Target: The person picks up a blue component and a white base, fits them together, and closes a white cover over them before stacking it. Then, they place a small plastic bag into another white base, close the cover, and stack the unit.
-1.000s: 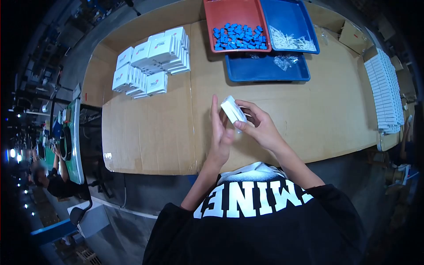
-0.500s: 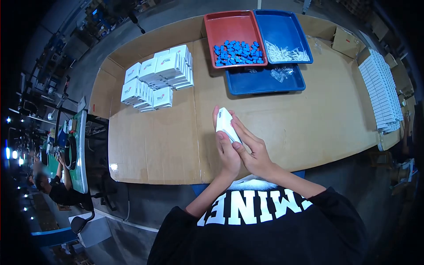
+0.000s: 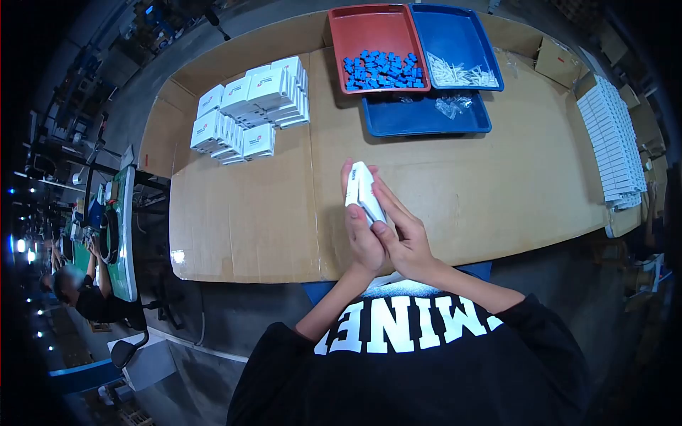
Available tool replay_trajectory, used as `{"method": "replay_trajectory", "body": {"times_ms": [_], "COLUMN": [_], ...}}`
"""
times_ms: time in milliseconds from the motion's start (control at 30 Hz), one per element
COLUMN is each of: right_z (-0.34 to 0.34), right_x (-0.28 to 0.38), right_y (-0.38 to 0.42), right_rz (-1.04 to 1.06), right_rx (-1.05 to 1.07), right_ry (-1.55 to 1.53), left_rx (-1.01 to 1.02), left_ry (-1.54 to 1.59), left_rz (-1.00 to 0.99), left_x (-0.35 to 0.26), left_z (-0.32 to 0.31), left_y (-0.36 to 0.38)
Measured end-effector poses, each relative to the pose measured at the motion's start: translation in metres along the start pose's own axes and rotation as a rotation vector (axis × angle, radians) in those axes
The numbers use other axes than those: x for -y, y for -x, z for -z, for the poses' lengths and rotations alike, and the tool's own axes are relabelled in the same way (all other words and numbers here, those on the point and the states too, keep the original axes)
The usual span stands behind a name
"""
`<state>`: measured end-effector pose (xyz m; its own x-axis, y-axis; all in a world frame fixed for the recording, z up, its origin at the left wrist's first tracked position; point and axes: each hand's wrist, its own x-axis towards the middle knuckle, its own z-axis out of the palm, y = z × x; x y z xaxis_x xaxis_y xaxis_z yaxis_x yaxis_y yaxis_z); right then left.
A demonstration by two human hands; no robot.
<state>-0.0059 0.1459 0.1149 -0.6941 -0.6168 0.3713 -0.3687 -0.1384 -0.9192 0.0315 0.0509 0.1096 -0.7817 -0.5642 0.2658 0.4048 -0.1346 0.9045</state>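
Observation:
A small white box [image 3: 360, 186] with dark print on its side is held upright between my two hands, above the front middle of the cardboard-covered table. My left hand [image 3: 364, 238] is pressed to its left side, thumb across the near end. Against the right side lies my right hand [image 3: 406, 238], fingers stretched along it, thumb near the lower edge. A gap or fold shows along the box's near part. Both palms almost meet below it. The far fingers are partly hidden behind the box.
Stacked white boxes [image 3: 259, 96] stand at the back left. A red tray [image 3: 373, 32] holds blue parts; a blue tray [image 3: 455, 35] holds white pieces. Another blue tray [image 3: 419, 124] has clear bags. White boxes [image 3: 611, 142] line the right edge. A person [image 3: 92, 298] sits far left.
The view has shifted a little, so the table and trays appear higher. The box between my hands has turned slightly, and a gap now shows on its near side.

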Motion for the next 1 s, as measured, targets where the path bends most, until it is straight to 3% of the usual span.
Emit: {"method": "replay_trajectory", "body": {"times_ms": [67,133,167,233,267,367,667,733,900,1000], "right_z": [0.003,0.008,0.013,0.023,0.025,0.01,-0.005,-0.008,-0.005,-0.006], "right_x": [0.0,-0.001,-0.001,-0.001,-0.004,0.004,0.017,0.012,0.004,0.001], "right_y": [-0.005,-0.014,-0.019,-0.025,-0.026,-0.029,-0.031,-0.027,-0.021,-0.021], "right_rz": [-0.014,-0.232,-0.228,-0.577,-0.612,-0.549,-0.556,-0.463,-0.489,-0.453], "right_rx": [0.016,-0.137,-0.13,-0.026,0.05,0.039,-0.006,-0.071,-0.068,-0.046], "right_ry": [-0.022,-0.317,-0.317,-0.525,-0.572,-0.429,-0.435,-0.435,-0.443,-0.378], "left_rx": [0.018,0.042,0.038,0.072,0.069,0.033,-0.167,-0.149,-0.133,-0.177], "left_ry": [0.005,-0.09,-0.09,-0.261,-0.214,-0.188,-0.315,-0.345,-0.504,-0.379], "left_rz": [-0.012,-0.066,-0.072,-0.096,-0.091,-0.135,-0.229,-0.379,-0.368,-0.346], "left_x": [0.004,0.015,0.02,0.015,0.014,0.029,0.042,0.045,0.032,0.041], "left_z": [0.007,0.019,0.02,0.015,0.011,0.016,0.014,0.017,0.012,0.013], "left_y": [-0.003,-0.011,-0.01,-0.007,-0.007,-0.008,-0.016,-0.021,-0.024,-0.022]}}
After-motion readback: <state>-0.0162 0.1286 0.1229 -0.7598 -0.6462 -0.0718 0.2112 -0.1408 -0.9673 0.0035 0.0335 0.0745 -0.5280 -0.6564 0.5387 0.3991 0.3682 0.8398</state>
